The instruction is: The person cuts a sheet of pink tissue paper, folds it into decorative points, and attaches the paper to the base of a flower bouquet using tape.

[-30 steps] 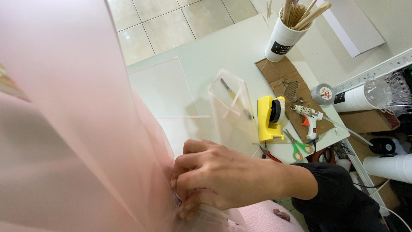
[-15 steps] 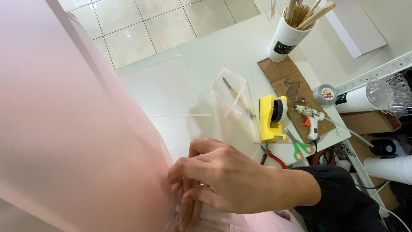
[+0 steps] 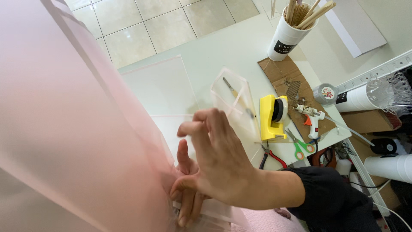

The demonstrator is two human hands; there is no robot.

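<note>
A large pink translucent sheet (image 3: 73,141) is filling the near left of the view, hanging close to the camera and hiding much of the worktop (image 3: 223,51) behind it. Two hands are working at its lower edge. The right hand (image 3: 214,163), on an arm in a black sleeve (image 3: 330,202), is hovering beside the sheet with its fingers (image 3: 201,129) spread apart and curled, gripping nothing; its thumb is lying near the sheet's gathered edge. The left hand (image 3: 189,193) is mostly hidden beneath the right one; its fingers are lying straight and together, pressing against the gathered edge, but whether they are pinching it cannot be told.

Just beyond the hands, one clear folded plastic piece (image 3: 236,107) is standing up on the worktop, and one flat pale sheet (image 3: 159,86) is lying to its left. To the right, one pair of red-handled pliers (image 3: 270,157), one pair of green-handled scissors (image 3: 300,146) and one yellow tape dispenser (image 3: 272,116) are lying close together. One white glue gun (image 3: 311,118) is resting on a brown cardboard piece (image 3: 283,71). Farther off, one white cup (image 3: 287,38) is holding wooden sticks. Two white rolls (image 3: 356,99) are lying at the right edge. Tiled floor (image 3: 141,25) is showing past the worktop.
</note>
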